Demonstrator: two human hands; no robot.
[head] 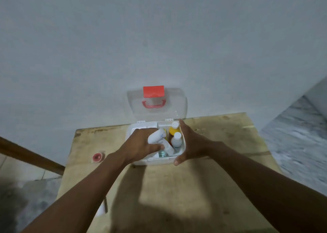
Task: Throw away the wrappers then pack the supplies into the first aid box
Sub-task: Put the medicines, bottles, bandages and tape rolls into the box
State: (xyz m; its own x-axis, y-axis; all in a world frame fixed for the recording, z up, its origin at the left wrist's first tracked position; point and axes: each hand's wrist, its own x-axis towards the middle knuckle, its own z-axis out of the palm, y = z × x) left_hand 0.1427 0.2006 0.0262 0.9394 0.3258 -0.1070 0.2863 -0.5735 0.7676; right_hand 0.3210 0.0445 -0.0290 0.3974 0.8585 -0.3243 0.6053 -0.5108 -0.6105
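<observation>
A white first aid box stands open at the far edge of a wooden table, its clear lid with red latch and handle leaning against the wall. My left hand is over the box's middle, closed around a white tube. My right hand grips the box's right wall, thumb at its front corner. Inside stand a yellow bottle with a white cap and a white bottle; a small teal-and-white item lies near the front.
A roll of tape in a clear wrapper lies on the table to the left of the box. A brown rail runs along the left. Marbled floor shows to the right, and the wall rises directly behind the box.
</observation>
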